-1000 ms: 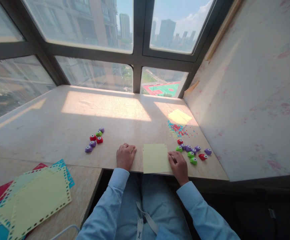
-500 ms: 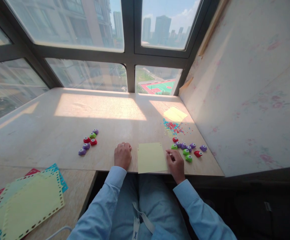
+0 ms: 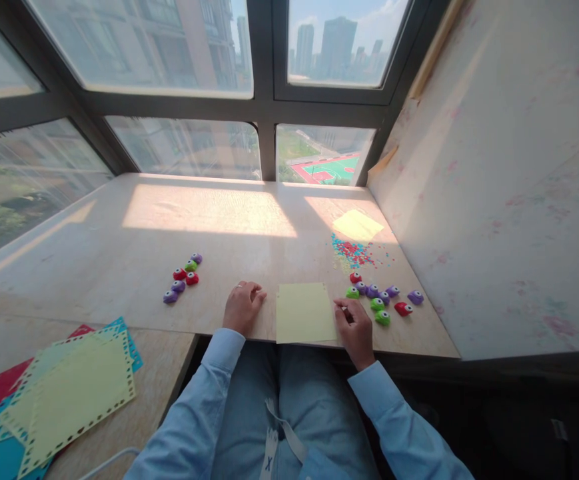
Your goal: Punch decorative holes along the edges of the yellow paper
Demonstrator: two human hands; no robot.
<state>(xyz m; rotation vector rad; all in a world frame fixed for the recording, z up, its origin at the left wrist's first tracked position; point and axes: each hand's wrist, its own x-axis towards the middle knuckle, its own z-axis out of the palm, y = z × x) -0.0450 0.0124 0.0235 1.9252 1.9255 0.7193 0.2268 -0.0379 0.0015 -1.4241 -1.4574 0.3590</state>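
Note:
A pale yellow sheet (image 3: pixel 306 313) lies flat on the wooden surface, with small marks at its top corners. My left hand (image 3: pixel 244 307) rests left of it, fingers curled and a ring showing; whether anything is inside is hidden. At the sheet's right edge is my right hand (image 3: pixel 356 330), its fingers closed; what they hold, if anything, is too small to name. Several coloured punches with eyes, including a green one (image 3: pixel 382 318) and a red one (image 3: pixel 403 309), lie right of that hand. Another group with a purple punch (image 3: pixel 170 297) sits to the left.
Small paper bits (image 3: pixel 353 252) are scattered at the back right, before another yellow sheet (image 3: pixel 358 225). Punched yellow, blue and red sheets (image 3: pixel 84 393) overlap at the lower left. Windows stand behind; a flowered wall (image 3: pixel 524 200) bounds the right.
My left hand has shifted slightly left, away from the sheet, and its fingers have loosened a little. My right hand stays beside the sheet. The view has turned slightly.

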